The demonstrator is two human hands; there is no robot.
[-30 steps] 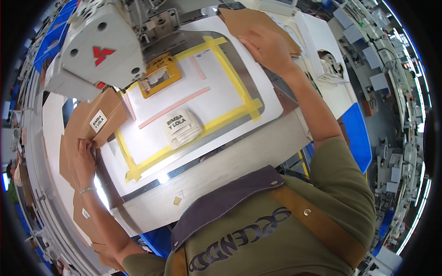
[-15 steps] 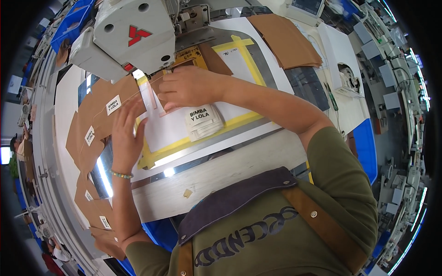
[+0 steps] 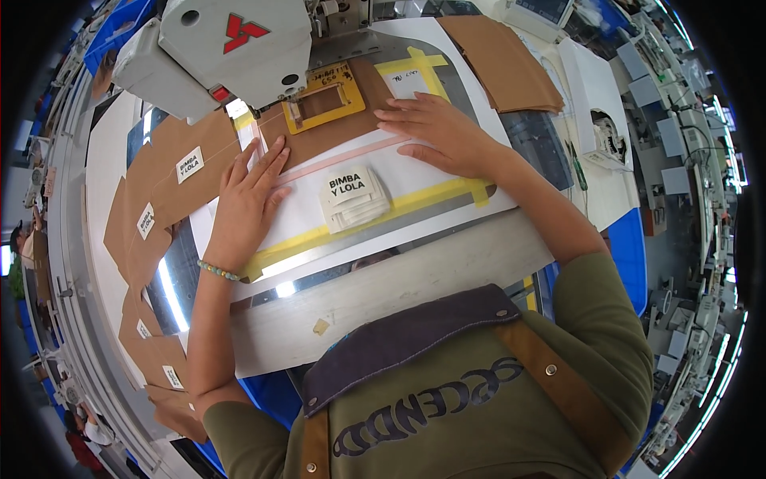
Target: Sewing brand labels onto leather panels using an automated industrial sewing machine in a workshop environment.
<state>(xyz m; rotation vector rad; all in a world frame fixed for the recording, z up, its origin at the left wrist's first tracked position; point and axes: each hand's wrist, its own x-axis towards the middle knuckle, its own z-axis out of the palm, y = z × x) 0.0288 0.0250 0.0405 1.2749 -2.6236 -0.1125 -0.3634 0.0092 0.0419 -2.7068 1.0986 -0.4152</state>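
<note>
A brown flat piece (image 3: pixel 372 96) lies on the white taped sheet (image 3: pixel 295 223), beneath the yellow frame (image 3: pixel 347 109) at the white sewing machine head (image 3: pixel 231 60). My left hand (image 3: pixel 247 191) rests with fingers stretched out at the piece's lower left edge. My right hand (image 3: pixel 435 137) lies spread on its right edge and the sheet. Neither grips anything. A pile of white printed labels (image 3: pixel 355 199) sits between my hands, below a pink strip (image 3: pixel 327 161).
Brown pieces with white labels (image 3: pixel 159 191) drape along the left. At the back right are a brown stack (image 3: pixel 503 64), a white box (image 3: pixel 594 88) and a green-handled tool (image 3: pixel 578 168). Blue bins (image 3: pixel 626 263) stand at the table's sides. Other people work at far left.
My right hand has moved leftward from the back-right stack, and a brown piece now lies under the yellow frame. My left hand has moved up and right from the labelled pieces.
</note>
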